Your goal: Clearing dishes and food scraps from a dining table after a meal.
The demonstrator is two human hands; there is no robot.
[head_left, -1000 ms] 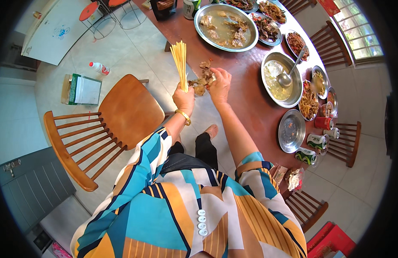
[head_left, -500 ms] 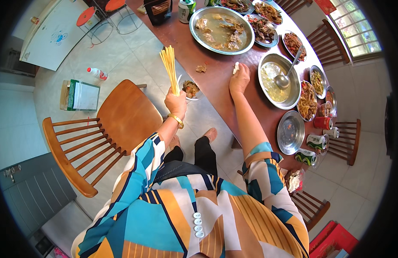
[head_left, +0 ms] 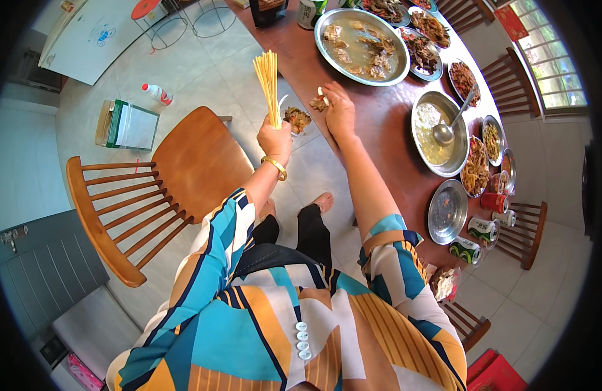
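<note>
My left hand (head_left: 275, 140), with a gold-coloured bangle at its wrist, is closed around an upright bundle of chopsticks (head_left: 267, 85). Just beside it shows a pale-rimmed container of food scraps (head_left: 296, 120); whether that hand touches it, I cannot tell. My right hand (head_left: 340, 112) is over the edge of the reddish-brown table (head_left: 385, 140), fingers closed on a small white wad (head_left: 322, 92), perhaps tissue. At those fingertips lies a small heap of brown food scraps (head_left: 318, 103).
Right of my hand are a large bowl of soup with meat (head_left: 363, 47), a soup bowl (head_left: 437, 146) with a ladle (head_left: 444, 133) and an empty metal dish (head_left: 447, 212). Several food plates and cans line the far side. A wooden chair (head_left: 200, 156) stands at left.
My right hand has moved left across the table to the food scraps, still pinching the white wad. My left hand keeps its hold on the chopsticks. The view has shifted slightly.
</note>
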